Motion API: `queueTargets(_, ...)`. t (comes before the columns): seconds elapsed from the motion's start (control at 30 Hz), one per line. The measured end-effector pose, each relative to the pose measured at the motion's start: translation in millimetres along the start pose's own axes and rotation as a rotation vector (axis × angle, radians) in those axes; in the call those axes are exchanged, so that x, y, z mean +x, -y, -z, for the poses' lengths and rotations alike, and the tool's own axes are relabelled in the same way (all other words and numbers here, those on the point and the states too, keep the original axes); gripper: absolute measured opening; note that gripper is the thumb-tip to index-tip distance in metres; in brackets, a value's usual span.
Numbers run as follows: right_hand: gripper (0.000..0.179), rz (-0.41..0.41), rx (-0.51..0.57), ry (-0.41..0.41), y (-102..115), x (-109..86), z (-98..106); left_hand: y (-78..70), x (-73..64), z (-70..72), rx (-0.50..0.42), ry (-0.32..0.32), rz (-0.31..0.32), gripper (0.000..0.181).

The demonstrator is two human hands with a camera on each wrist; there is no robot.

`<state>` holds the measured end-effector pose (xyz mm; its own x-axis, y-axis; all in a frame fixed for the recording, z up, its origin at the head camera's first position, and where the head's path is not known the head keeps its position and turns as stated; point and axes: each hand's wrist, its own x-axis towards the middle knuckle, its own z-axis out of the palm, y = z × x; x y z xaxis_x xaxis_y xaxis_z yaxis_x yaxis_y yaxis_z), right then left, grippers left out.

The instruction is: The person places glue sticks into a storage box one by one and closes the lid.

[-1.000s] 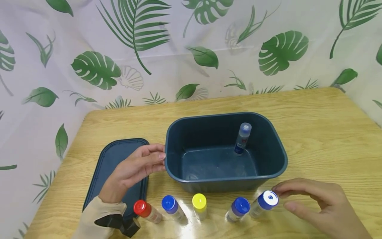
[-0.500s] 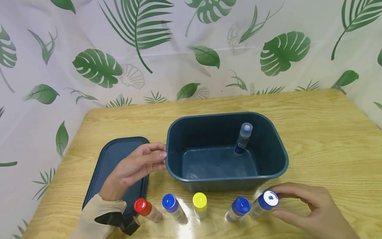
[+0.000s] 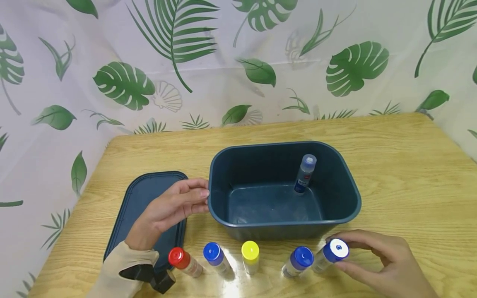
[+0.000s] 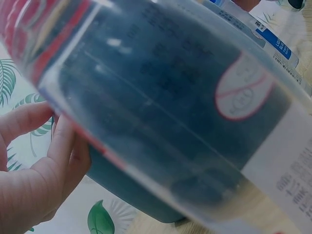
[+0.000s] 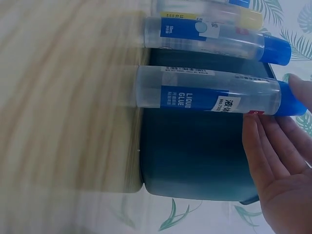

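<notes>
My left hand [image 3: 169,209] rests its fingertips on the left outer side of a dark blue plastic bin [image 3: 283,230]. At the bin's front right corner, my right hand [image 3: 385,258] pinches the blue cap of an upright liquid glue bottle [image 3: 333,253] between thumb and fingers. The right wrist view shows the same glue bottle [image 5: 195,92] with its label, fingertips at its upper body. Inside the bin, another glue bottle [image 3: 304,176] with a clear bluish cap leans at the right. In the left wrist view a transparent red-capped bottle [image 4: 161,97] fills the foreground.
In front of the bin stand a red-capped bottle [image 3: 185,263], a blue-capped bottle [image 3: 217,257], a yellow-capped bottle [image 3: 250,256] and another blue-capped bottle [image 3: 298,261]. The dark blue lid [image 3: 149,194] lies left on the wooden table [image 3: 402,165]. A leaf-print cloth [image 3: 208,54] hangs behind.
My right hand has moved left to the rightmost blue-capped glue bottle, and its thumb and fingers have closed on the cap. The left hand stays at the bin.
</notes>
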<state>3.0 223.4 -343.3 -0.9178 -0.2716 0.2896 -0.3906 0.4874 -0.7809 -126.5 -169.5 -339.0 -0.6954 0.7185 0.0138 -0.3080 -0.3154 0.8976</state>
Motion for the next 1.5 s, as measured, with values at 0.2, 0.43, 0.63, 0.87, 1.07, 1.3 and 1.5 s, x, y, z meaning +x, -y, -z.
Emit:
queueTargets(0.2,0.047,0.030,0.019,0.004,0,1.2,1,-1.5,0.1,-1.6,-0.010,0.002,-0.001,0.016)
queueTargets(0.43,0.046,0.038,0.019,0.000,1,2.2,1,-0.9,0.8,-1.1,-0.019,-0.004,0.000,0.016)
queueTargets(0.63,0.048,0.066,0.033,-0.015,0,1.5,0,-1.4,1.9,-0.2,-0.012,-0.005,0.005,0.016)
queueTargets(0.87,0.055,0.214,0.155,-0.069,-8,3.5,-5,-2.2,1.8,0.9,-0.007,-0.012,0.002,0.015)
queueTargets(1.07,0.054,0.192,0.151,-0.067,-6,2.1,-4,-1.9,1.4,-1.4,-0.018,0.006,-0.007,0.015)
queueTargets(1.3,0.047,0.021,0.031,-0.040,6,-1.5,-3,-2.2,1.1,-2.7,-0.004,0.001,0.002,0.016)
queueTargets(1.5,0.050,0.045,0.038,-0.042,3,-2.2,-3,-0.8,0.9,-1.4,0.005,-0.008,0.009,0.016)
